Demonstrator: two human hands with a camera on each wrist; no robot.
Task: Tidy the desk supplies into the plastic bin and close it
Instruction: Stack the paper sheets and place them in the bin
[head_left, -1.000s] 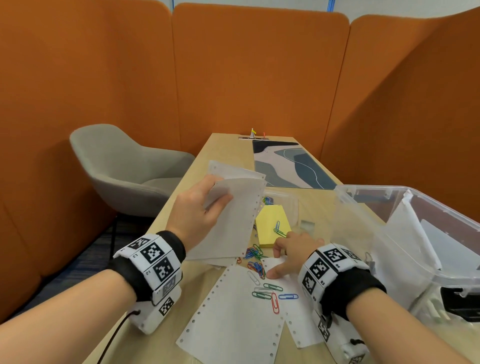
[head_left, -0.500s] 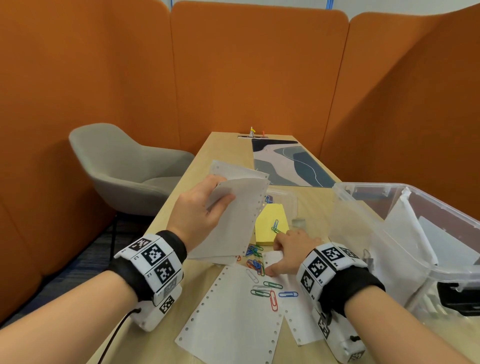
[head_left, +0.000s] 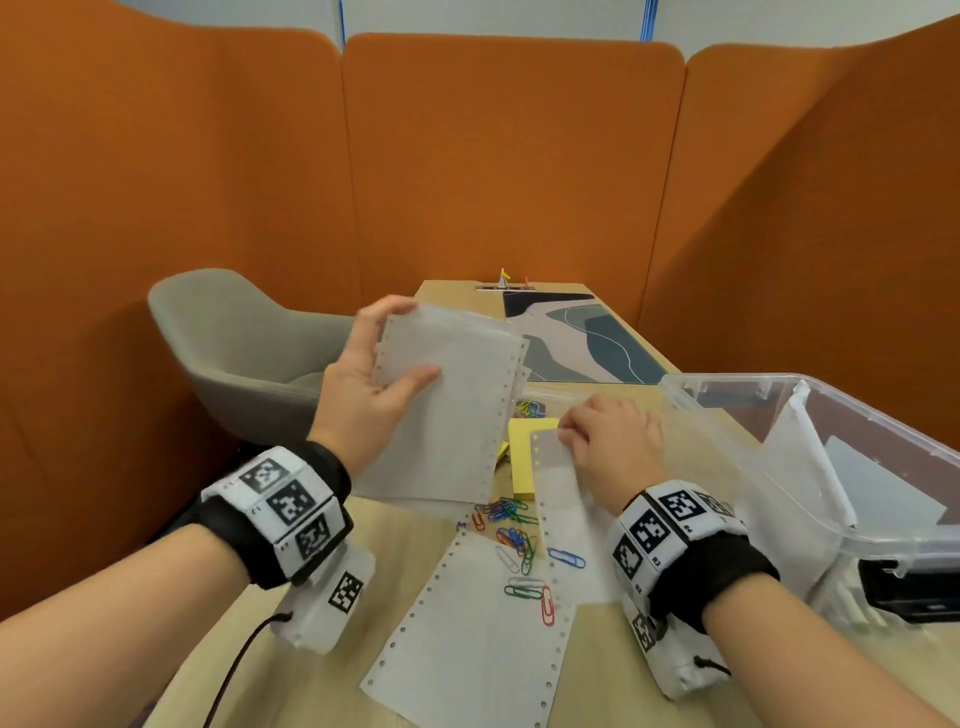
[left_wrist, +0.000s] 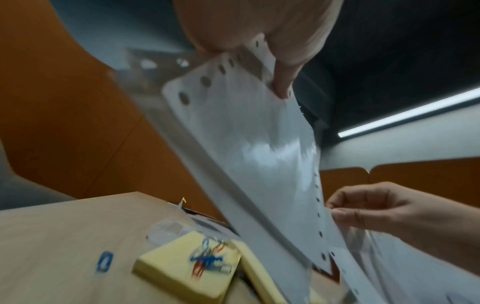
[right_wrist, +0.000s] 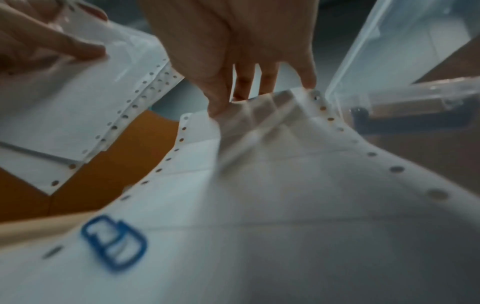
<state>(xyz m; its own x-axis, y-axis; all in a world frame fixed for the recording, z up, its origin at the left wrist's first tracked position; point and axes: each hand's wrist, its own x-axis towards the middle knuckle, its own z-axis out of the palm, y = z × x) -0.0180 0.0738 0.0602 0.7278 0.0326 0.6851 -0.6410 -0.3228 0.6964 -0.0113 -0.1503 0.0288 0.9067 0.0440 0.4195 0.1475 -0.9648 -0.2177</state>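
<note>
My left hand (head_left: 387, 374) grips a stack of white perforated sheets (head_left: 441, 415) by its top corner, held up above the table; the left wrist view shows thumb and fingers (left_wrist: 285, 82) pinching that stack (left_wrist: 259, 154). My right hand (head_left: 587, 441) pinches the top edge of another perforated sheet (head_left: 558, 488) and lifts it off the table; in the right wrist view the fingers (right_wrist: 221, 102) curl over this sheet (right_wrist: 285, 185). A yellow sticky-note pad (head_left: 522, 467) lies under it. Coloured paper clips (head_left: 511, 535) are scattered beside it. The clear plastic bin (head_left: 779, 415) stands open at right.
One more perforated sheet (head_left: 467, 634) lies near the table's front edge. A small clear box with clips (head_left: 530, 408) sits behind the pad. A patterned mat (head_left: 582, 338) lies farther back. A grey chair (head_left: 234, 353) stands left; orange partitions surround the table. Papers lie inside the bin.
My left hand has raised its stack higher and turned it more upright. My right hand has moved from the clips up to the sheet's far edge, pinched it and lifted it over the yellow pad.
</note>
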